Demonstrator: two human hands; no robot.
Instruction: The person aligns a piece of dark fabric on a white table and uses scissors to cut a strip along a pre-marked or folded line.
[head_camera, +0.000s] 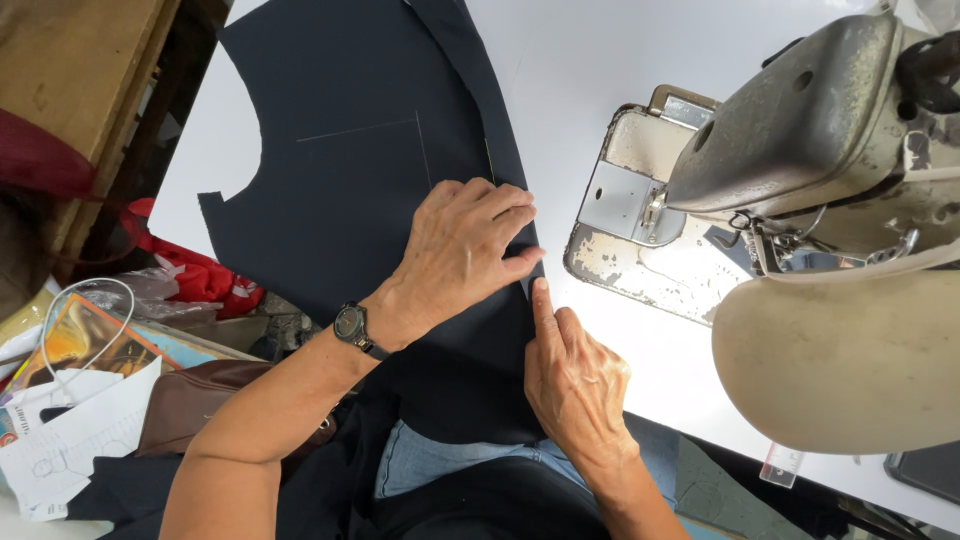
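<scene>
Your left hand (462, 250) presses flat, right hand (575, 380) fingertip creasing the navy fabric panel's (350, 150) edge; nothing under the sewing machine (800, 130) yet.

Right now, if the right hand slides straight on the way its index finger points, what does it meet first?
The right hand points up along the edge of the dark fabric. It would probably first meet the fingertips of the left hand, which press the fabric just above it, well before the sewing machine.
</scene>
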